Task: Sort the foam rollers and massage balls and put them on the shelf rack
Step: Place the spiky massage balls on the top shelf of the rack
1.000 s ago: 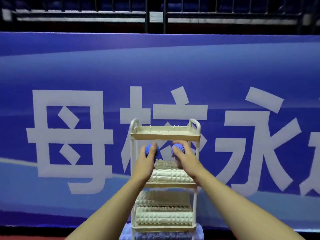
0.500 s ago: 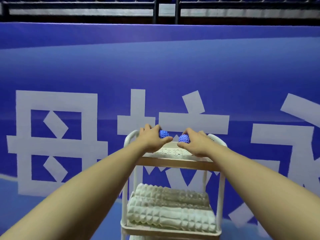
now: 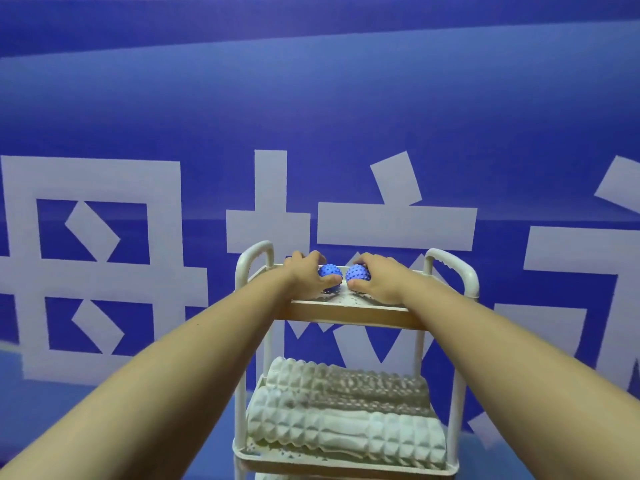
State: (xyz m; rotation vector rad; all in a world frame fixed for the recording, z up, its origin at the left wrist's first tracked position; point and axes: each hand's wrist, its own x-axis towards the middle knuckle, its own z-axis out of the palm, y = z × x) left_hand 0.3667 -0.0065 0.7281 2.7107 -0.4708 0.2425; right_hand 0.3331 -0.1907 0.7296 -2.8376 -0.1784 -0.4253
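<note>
Placing step: left hand point(image 3: 304, 277) and right hand point(image 3: 375, 282) each grip a ball point(image 3: 329, 273) on the rack point(image 3: 349, 311) top; next, release.

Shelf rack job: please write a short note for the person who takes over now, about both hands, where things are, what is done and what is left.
Left hand: grips the left spiky blue massage ball on the top tray of the white shelf rack.
Right hand: grips the right spiky blue massage ball beside it on the same tray; the two balls sit close together.
Done: white foam rollers lie stacked on the tier below.
Left: let go of both balls and check that they do not roll. The lowest tier is cut off, so I cannot tell its state.
</note>
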